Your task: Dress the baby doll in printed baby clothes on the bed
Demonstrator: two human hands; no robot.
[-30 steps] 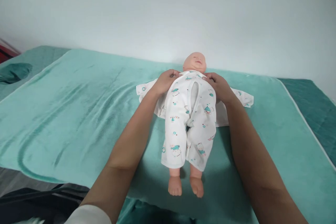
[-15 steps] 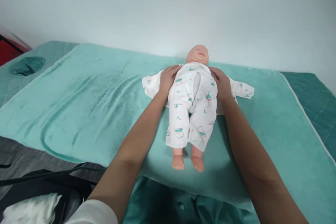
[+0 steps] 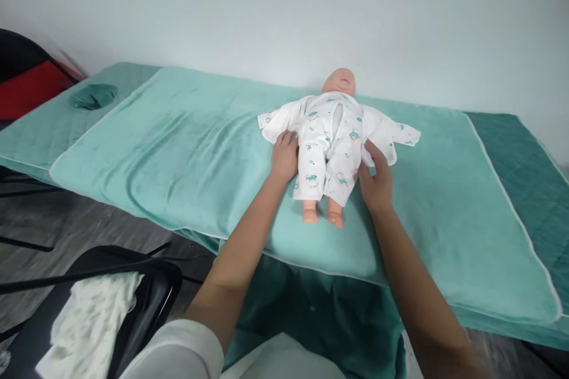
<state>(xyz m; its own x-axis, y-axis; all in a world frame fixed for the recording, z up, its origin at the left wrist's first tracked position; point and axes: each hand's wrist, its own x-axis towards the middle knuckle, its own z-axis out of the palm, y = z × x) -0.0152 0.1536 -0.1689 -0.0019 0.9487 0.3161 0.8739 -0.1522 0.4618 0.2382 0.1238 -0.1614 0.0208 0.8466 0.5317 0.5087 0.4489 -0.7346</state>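
A baby doll (image 3: 341, 80) lies on its back on a green-covered bed, its head by the wall and its bare feet towards me. It wears white printed trousers (image 3: 312, 160) pulled high over its chest and a white long-sleeved top (image 3: 377, 124) with the sleeves spread out sideways. My left hand (image 3: 285, 157) rests against the trousers' left side, by the top's hem, its fingers stretched forward. At the right side, my right hand (image 3: 377, 182) is open, thumb and forefinger apart, with the fingertips near the hip and the top's hem.
The green bed cover (image 3: 204, 148) stretches far to both sides, with a face hole (image 3: 93, 96) at the left end. A white wall (image 3: 222, 12) stands behind. Lower left, a black chair (image 3: 155, 290) bears a printed cloth (image 3: 91, 320). A red and black chair (image 3: 31, 89) is at far left.
Both hands have moved from the doll's upper sides down towards its hips and thighs. The top's front flaps now show more beside the trousers. My view has pulled back.
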